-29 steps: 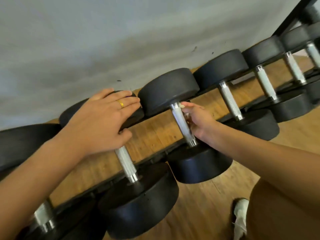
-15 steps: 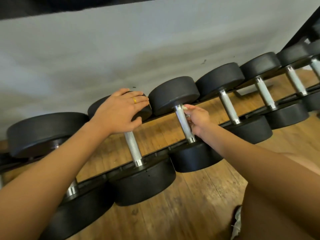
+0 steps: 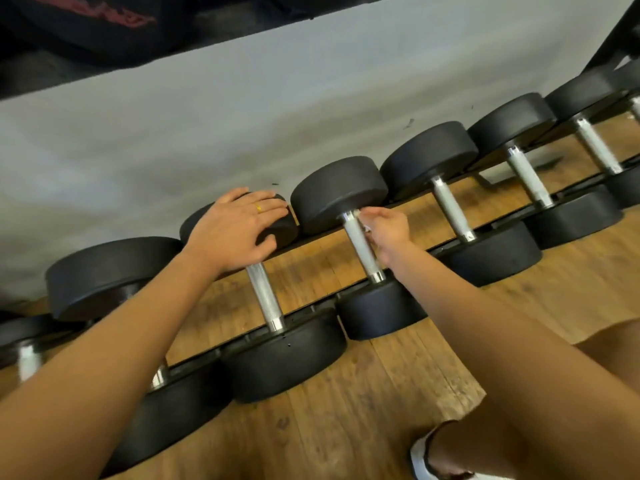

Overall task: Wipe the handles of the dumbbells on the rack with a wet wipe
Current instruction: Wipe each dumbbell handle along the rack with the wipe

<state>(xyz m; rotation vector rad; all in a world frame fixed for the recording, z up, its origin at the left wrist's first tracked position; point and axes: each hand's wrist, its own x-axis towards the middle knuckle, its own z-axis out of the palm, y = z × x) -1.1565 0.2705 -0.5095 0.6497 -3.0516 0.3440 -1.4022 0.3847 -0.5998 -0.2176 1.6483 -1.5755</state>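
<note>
A row of black dumbbells with knurled silver handles lies across a low black rack (image 3: 450, 245). My right hand (image 3: 388, 230) is curled against the upper part of one dumbbell's handle (image 3: 362, 247), and a bit of white wet wipe (image 3: 360, 216) shows at its fingertips. My left hand (image 3: 235, 230), wearing a gold ring, rests flat with straight fingers on the far head (image 3: 280, 230) of the neighbouring dumbbell to the left. That dumbbell's handle (image 3: 265, 296) runs down from under the palm.
Wooden floor (image 3: 346, 427) lies under and in front of the rack. A pale grey wall (image 3: 242, 116) stands right behind it. More dumbbells (image 3: 519, 174) continue to the right and heavier ones (image 3: 104, 271) to the left. My knee and white shoe (image 3: 420, 459) are at lower right.
The view has risen and pulled back, showing more of the rack and wall. My right hand has slid up the handle toward the far head. My left hand stays on its dumbbell head.
</note>
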